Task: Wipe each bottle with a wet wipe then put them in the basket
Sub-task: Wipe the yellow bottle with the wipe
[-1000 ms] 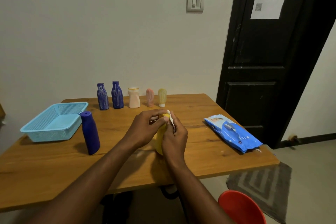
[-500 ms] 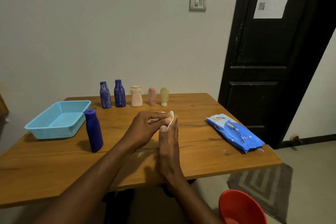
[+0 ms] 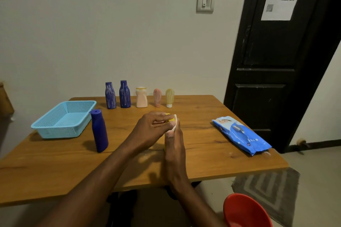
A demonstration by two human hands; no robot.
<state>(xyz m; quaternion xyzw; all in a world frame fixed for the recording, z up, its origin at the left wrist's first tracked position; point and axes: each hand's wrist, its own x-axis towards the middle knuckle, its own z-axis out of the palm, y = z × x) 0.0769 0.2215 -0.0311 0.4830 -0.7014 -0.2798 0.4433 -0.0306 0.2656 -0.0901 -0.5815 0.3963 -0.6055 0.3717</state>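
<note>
At the table's middle my left hand (image 3: pixel 149 129) grips the top of a yellow bottle (image 3: pixel 171 119), mostly hidden by both hands. My right hand (image 3: pixel 174 145) presses a white wet wipe (image 3: pixel 175 124) against the bottle's side. A tall dark blue bottle (image 3: pixel 99 131) stands upright to the left, beside the light blue basket (image 3: pixel 62 131), which holds nothing. Along the far edge stand two blue bottles (image 3: pixel 110 96) (image 3: pixel 125 94), a peach bottle (image 3: pixel 141 97), a pink tube (image 3: pixel 157 97) and a pale yellow tube (image 3: pixel 169 97).
A blue pack of wet wipes (image 3: pixel 241 134) lies at the table's right side. A red stool (image 3: pixel 245 210) and a grey mat (image 3: pixel 267 190) are on the floor at lower right. A black door (image 3: pixel 276 61) stands behind the table's right.
My right hand turned edge-on and slid lower along the yellow bottle, hiding most of it. The wipe now shows near the bottle's top. The camera view shifted slightly.
</note>
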